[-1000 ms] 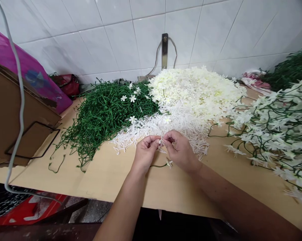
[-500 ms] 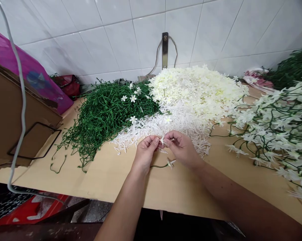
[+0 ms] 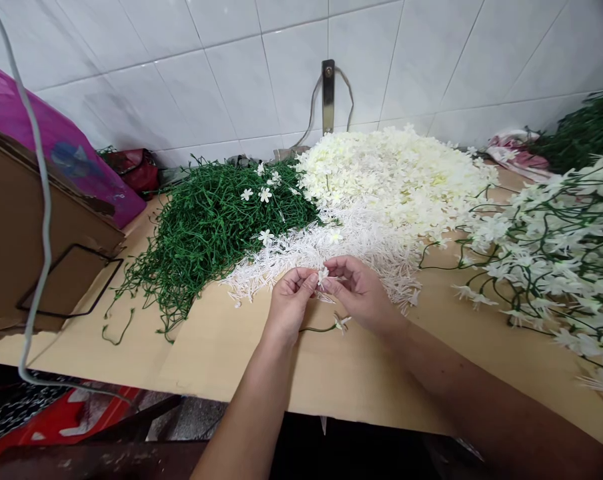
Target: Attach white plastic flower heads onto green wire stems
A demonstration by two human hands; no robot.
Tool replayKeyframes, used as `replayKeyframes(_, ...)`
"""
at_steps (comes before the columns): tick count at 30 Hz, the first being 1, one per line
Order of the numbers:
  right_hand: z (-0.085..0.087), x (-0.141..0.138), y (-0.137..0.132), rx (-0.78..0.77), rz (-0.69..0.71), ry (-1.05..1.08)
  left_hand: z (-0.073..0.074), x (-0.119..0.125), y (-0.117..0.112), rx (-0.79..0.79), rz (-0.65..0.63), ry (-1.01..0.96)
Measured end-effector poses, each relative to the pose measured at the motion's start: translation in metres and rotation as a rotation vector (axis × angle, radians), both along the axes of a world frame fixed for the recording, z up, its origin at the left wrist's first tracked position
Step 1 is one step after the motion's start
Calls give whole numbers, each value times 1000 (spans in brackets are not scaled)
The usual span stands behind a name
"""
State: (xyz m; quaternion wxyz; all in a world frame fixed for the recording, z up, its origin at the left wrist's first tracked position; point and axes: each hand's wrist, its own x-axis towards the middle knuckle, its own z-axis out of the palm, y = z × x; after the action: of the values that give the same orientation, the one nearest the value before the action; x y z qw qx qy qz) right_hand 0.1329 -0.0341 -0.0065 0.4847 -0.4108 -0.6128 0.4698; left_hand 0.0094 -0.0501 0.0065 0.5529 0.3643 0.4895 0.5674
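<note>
Between the fingertips of my two hands is a small white artificial flower (image 3: 322, 275). My left hand (image 3: 292, 293) pinches it from the left, and my right hand (image 3: 357, 291) grips it from the right with thumb and forefinger. Just below them a green stem with a white flower at its tip (image 3: 340, 324) comes out from beside my left wrist. Behind the fingers spreads a heap of thin white stamen pieces (image 3: 361, 237). Farther back lies a pile of cream-white blossoms (image 3: 396, 167), with a mound of green plastic stems (image 3: 221, 213) to its left.
Finished-looking stemmed white flowers (image 3: 546, 267) crowd the right side. At the left stand a cardboard box (image 3: 26, 233) and a pink plastic bag (image 3: 76, 147), with a grey cable (image 3: 44, 187) hanging in front. A tiled wall (image 3: 221, 73) closes off the back of the table (image 3: 221, 353).
The small flower between my fingers has turned so its petals face more upward. My right hand has shifted slightly; both hands stay in the same place.
</note>
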Motion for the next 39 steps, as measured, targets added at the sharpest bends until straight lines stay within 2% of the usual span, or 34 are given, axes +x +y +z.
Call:
replayKeyframes(2,-2,0,1,-11,47,15,0,2,0,8,2,15)
replayKeyframes(5,-1,1,2,3,13,-9,-2,2,1,27,10,76)
replayKeyframes(8,3,5,3,-11,9,-25,-6,-5,0,68,88,283)
replayKeyframes(10,6,8,4,-62,77,20,-10,-14,-4,98,163,515)
replayKeyframes(12,8,12,5,-173,206,87,-12,-23,-9,120,180,758)
replayKeyframes(15,8,14,4,-386,435,117,-12,-29,-14,141,95,1014)
replayKeyframes(16,7,15,4,-417,475,99,-12,-29,-15,145,65,1061)
replayKeyframes(18,6,15,4,-400,463,56,-12,-26,-15,153,26,1106)
replayKeyframes(22,6,20,8,-362,348,19,-17,-24,-11,126,-13,1019)
replayKeyframes(26,11,22,8,-405,359,37,-18,-25,-13,23,-54,638)
replayKeyframes(30,14,19,4,-398,386,37,-13,-21,-16,51,-128,374)
replayKeyframes(39,15,18,4,-383,413,-16,-8,-19,-17,13,-155,216)
